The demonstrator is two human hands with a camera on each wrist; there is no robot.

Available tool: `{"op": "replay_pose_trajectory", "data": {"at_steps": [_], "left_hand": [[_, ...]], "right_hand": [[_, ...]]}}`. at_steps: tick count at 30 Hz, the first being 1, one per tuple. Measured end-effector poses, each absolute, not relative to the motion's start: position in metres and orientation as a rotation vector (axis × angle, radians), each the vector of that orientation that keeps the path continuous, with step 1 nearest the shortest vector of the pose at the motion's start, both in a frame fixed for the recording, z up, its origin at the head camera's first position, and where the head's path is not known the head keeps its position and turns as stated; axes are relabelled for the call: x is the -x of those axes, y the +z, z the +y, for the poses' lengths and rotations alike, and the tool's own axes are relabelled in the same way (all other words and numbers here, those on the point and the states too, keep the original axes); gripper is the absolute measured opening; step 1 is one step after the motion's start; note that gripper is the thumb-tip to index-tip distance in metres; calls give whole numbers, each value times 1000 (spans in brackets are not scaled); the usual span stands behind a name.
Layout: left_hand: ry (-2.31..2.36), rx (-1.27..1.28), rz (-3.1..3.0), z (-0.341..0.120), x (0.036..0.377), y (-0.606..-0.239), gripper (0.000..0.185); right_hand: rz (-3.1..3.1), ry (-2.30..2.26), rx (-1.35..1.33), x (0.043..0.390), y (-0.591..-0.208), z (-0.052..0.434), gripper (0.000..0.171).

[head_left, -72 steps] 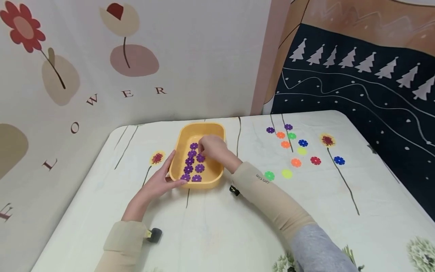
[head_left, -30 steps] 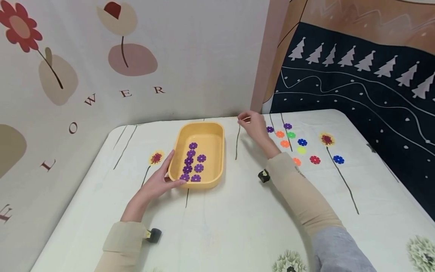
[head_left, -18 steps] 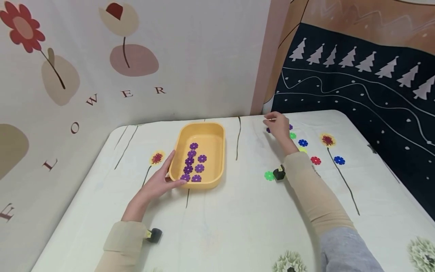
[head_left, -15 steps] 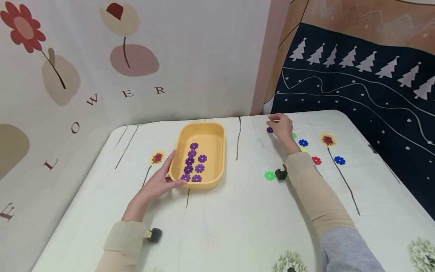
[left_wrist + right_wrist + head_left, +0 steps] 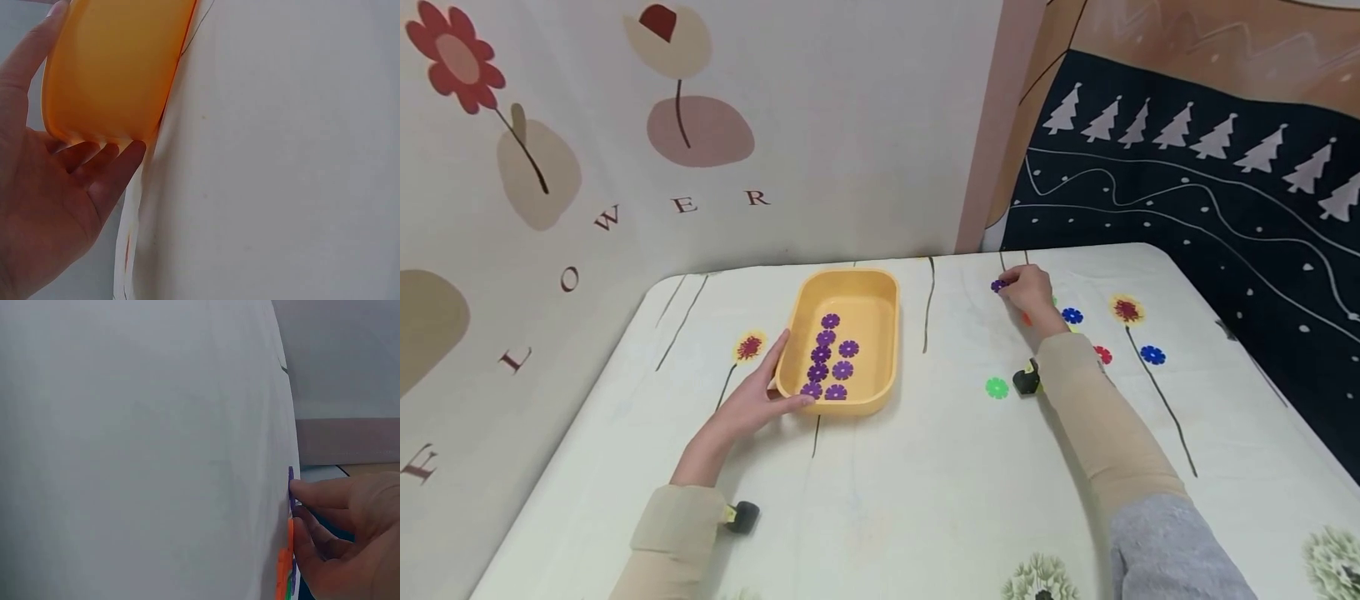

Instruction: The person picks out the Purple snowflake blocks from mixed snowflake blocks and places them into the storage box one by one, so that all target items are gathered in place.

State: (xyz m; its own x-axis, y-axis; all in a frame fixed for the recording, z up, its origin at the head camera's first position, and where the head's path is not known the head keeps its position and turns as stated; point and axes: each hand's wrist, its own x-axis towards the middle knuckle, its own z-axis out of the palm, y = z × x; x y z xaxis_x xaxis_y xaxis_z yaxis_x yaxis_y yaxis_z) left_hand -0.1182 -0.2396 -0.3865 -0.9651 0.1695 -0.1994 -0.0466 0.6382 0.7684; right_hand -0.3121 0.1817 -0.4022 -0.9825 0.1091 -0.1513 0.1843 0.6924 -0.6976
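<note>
My left hand holds the yellow plastic tray by its near left corner, thumb on the rim; in the left wrist view the fingers bend against the wall of the tray. Several purple flower-shaped discs lie inside, mostly in two rows. At the back right of the table, my right hand pinches another purple flower-shaped disc low at the tabletop. The right wrist view shows this disc edge-on at the fingertips, with an orange disc beside the thumb.
Under and around the right forearm lie other flower discs: a green one, two blue ones, one farther right, and a partly covered red one. The table's white cloth has printed flowers. A wall hanging stands behind.
My right hand moved from inside the tray rightward to the loose discs, then lowered, its fingers closing on a purple disc. The left hand stays on the tray.
</note>
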Motion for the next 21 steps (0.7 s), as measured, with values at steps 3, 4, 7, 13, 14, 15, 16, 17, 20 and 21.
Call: {"op": "replay_pose_trajectory", "data": {"at_steps": [3, 4, 7, 13, 14, 15, 16, 17, 20, 21], "left_hand": [[1233, -99, 2605, -239, 118, -386, 111], [1235, -98, 2603, -239, 118, -386, 112], [1240, -88, 2596, -238, 119, -386, 113], [1242, -70, 2584, -238, 118, -385, 113], [1243, -68, 2584, -238, 118, -385, 113], [1243, -68, 2584, -238, 118, -385, 113], [1245, -68, 2585, -238, 118, -385, 112], [1245, -68, 2586, -238, 118, -385, 112], [1244, -71, 2587, -238, 118, -386, 111], [1243, -72, 2587, -238, 118, -386, 111]], "right_hand": [[2811, -1160, -232, 313, -403, 183, 34], [2813, -1167, -232, 313, -403, 183, 34], [2827, -1193, -235, 314, -403, 185, 32], [2844, -1304, -230, 312, -397, 182, 22], [2837, -1330, -219, 312, -394, 180, 21], [2830, -1347, -208, 311, -391, 178, 21], [2821, -1365, -190, 310, -388, 175, 21], [2815, -1380, -163, 310, -385, 173, 21], [2743, -1474, -105, 309, -374, 163, 23], [2723, -1496, -87, 309, -371, 159, 23]]}}
